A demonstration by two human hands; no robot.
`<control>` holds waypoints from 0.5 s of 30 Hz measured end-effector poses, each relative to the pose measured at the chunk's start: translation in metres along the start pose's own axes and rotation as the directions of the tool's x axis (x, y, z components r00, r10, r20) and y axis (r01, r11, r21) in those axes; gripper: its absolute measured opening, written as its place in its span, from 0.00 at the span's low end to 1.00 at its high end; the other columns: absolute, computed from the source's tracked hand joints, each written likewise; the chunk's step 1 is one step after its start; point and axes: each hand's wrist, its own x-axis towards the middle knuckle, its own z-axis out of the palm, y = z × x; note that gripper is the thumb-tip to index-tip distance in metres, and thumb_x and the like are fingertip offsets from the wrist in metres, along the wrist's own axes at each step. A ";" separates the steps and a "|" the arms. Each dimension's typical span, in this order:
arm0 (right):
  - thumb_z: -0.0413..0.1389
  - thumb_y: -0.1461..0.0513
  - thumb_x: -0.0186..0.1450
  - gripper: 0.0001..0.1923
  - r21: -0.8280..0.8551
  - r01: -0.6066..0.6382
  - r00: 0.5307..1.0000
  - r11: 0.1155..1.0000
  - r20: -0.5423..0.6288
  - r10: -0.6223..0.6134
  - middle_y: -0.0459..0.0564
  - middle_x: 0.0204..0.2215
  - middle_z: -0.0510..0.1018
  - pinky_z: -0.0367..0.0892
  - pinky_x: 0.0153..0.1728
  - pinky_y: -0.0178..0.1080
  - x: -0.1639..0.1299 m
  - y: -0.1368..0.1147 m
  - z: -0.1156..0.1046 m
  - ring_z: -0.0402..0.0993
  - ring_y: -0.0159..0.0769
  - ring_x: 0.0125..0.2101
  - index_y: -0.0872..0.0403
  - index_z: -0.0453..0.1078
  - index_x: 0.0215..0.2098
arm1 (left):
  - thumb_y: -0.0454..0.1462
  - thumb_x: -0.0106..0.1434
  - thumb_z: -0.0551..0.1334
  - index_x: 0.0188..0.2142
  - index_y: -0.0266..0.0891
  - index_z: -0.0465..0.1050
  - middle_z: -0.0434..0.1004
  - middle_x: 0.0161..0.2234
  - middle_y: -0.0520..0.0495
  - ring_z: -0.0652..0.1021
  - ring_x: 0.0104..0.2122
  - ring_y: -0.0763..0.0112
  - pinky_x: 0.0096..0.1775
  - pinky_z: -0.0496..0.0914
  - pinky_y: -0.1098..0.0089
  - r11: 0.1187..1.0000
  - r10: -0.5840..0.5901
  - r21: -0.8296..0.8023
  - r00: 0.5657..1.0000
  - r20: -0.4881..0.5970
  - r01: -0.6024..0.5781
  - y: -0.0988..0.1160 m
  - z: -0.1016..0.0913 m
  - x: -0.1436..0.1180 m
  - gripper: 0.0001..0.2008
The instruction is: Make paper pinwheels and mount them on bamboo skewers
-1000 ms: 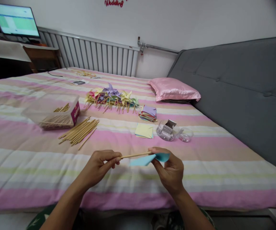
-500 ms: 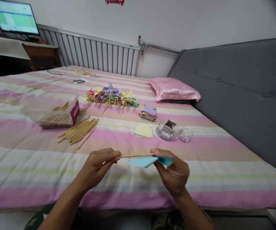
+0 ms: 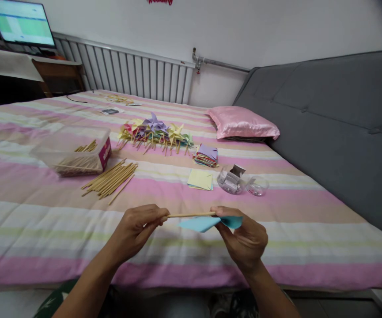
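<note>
On the far left of the bed point(image 3: 28, 229) sits a clear tub point(image 3: 105, 154) with thin sticks in it, and just beside it lies a loose pile of sticks point(image 3: 113, 180), so I'd say plenty remain to be used. Nearer me, the left hand point(image 3: 134, 227) pinches one end of a single stick point(image 3: 191, 215) between thumb and fingers. Beyond, a heap of paper pinwheels on sticks point(image 3: 154, 128) looks like the finished lot. Between the hands is the piece under way: folded blue paper point(image 3: 199, 224) at the stick's other end; whether they're fastened I can't tell. To the right wait a few squares topped with yellow point(image 3: 200, 179) and a thicker coloured stack point(image 3: 207, 154), apparently yet to be made up. Past them stands a round clear box point(image 3: 231, 181) with silvery contents. The right hand point(image 3: 247, 240) pinches the blue paper together with the stick's end. Rightmost is a small clear dish point(image 3: 257, 186).
</note>
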 end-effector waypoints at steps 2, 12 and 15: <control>0.60 0.70 0.54 0.13 -0.006 0.002 1.000 1.000 0.003 -0.002 0.48 0.33 0.79 0.74 0.37 0.43 0.000 0.000 -0.001 0.77 0.40 0.34 0.51 0.72 0.37 | 0.31 0.61 0.54 0.37 0.35 0.74 0.74 0.24 0.47 0.74 0.25 0.73 0.29 0.65 0.75 1.000 0.011 0.009 1.000 0.015 -0.011 0.000 0.000 0.000 0.10; 0.59 0.66 0.57 0.15 -0.042 -0.004 0.998 0.999 0.068 0.007 0.48 0.32 0.78 0.70 0.37 0.44 0.006 0.005 -0.001 0.74 0.39 0.34 0.48 0.70 0.43 | 0.32 0.63 0.53 0.37 0.35 0.73 0.74 0.26 0.47 0.74 0.27 0.73 0.31 0.64 0.76 0.998 -0.016 0.058 0.993 0.119 0.010 0.000 -0.002 -0.003 0.10; 0.59 0.66 0.57 0.16 -0.075 0.003 0.997 0.997 0.071 0.003 0.47 0.31 0.79 0.69 0.37 0.43 0.006 0.005 -0.002 0.74 0.38 0.34 0.48 0.70 0.44 | 0.32 0.63 0.53 0.37 0.35 0.73 0.74 0.26 0.47 0.74 0.27 0.73 0.31 0.64 0.76 0.998 -0.018 0.066 0.992 0.127 0.010 -0.001 -0.002 -0.003 0.10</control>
